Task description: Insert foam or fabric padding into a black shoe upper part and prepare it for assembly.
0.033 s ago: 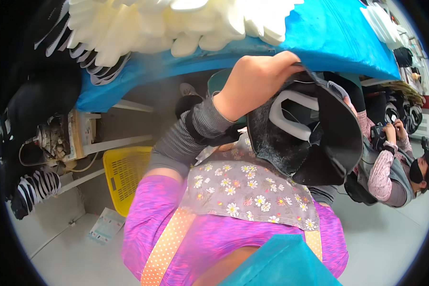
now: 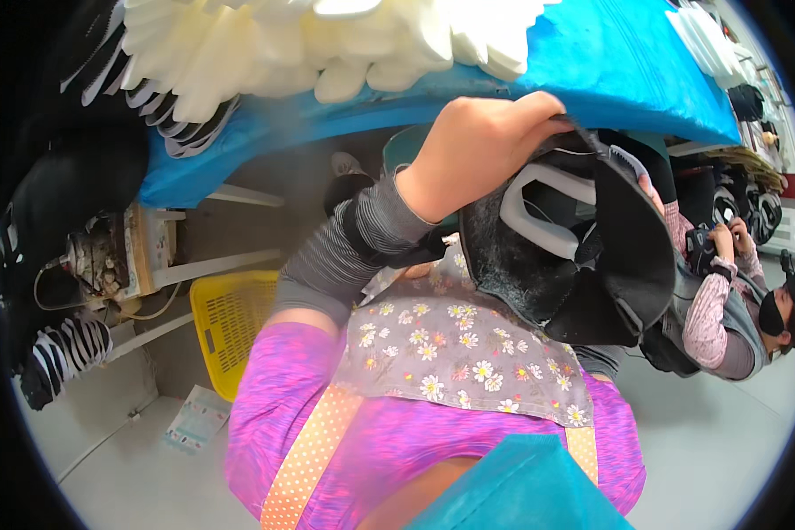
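Observation:
A black, hollow cap-like shell (image 2: pixel 627 265) hangs tilted before my body, its opening facing up. Inside it shows a white U-shaped foam piece (image 2: pixel 539 221). My left hand (image 2: pixel 486 146) reaches over from the left and pinches the shell's upper rim between thumb and fingers. At the far right rim, a few fingers of my right hand (image 2: pixel 652 193) show against the outside; the rest of that hand is hidden behind the shell. What exactly the shell is cannot be made out.
White foam pieces (image 2: pixel 274 53) lie in rows on a blue-covered table (image 2: pixel 609 79) ahead. Dark pads with pale edges hang at its left. A yellow basket (image 2: pixel 225 327) stands on the floor at left. A co-worker (image 2: pixel 724 291) at right holds a black object.
My left hand has moved slightly up and right, shifting the pinched rim with it. The fingers of my right hand sit a little lower along the edge.

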Motion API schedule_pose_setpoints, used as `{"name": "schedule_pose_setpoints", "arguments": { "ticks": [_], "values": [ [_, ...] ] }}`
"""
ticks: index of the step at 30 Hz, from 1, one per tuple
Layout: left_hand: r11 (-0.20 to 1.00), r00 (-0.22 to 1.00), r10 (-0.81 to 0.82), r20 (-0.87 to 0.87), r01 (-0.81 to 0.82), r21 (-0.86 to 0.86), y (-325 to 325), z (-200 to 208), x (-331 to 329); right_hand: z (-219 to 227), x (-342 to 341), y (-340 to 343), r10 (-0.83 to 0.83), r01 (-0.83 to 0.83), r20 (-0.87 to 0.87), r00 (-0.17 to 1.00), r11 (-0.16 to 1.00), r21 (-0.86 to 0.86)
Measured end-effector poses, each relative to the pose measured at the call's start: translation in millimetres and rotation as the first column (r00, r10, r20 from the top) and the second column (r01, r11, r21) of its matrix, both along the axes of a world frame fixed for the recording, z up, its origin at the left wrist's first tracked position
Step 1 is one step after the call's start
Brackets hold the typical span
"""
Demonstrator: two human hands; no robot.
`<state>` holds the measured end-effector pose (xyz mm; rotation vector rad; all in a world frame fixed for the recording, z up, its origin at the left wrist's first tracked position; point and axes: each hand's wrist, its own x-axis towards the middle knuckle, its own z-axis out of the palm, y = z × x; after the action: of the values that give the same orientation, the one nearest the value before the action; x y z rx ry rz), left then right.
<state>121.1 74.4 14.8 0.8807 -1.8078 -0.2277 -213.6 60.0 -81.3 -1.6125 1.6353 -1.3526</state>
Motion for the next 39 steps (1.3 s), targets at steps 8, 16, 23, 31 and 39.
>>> {"name": "schedule_pose_setpoints", "arguments": {
  "ticks": [8,16,23,31,39],
  "values": [
    [0.992,0.982,-0.075,-0.174,0.092,0.091,-11,20,-9,9,53,-13,0.152,-0.237,-0.199,0.968,0.816,-0.527],
    [0.879,0.978,0.064,-0.197,0.038,0.475,-16,-4,3,-19,90,0,0.469,-0.716,-0.544,0.696,0.515,-0.472],
    [0.810,0.837,-0.006,-0.547,0.325,0.488,-38,-11,-13,-55,79,22,0.258,-0.669,-0.660,0.706,0.547,-0.502],
    [0.716,0.867,0.018,-0.499,0.338,0.612,-43,-15,-29,11,93,4,0.450,-0.754,-0.766,0.458,0.653,-0.068],
    [0.616,0.715,-0.011,-0.699,0.556,0.559,-38,-13,12,15,81,1,0.494,-0.544,-0.235,0.837,0.798,-0.259]
  ]
}}
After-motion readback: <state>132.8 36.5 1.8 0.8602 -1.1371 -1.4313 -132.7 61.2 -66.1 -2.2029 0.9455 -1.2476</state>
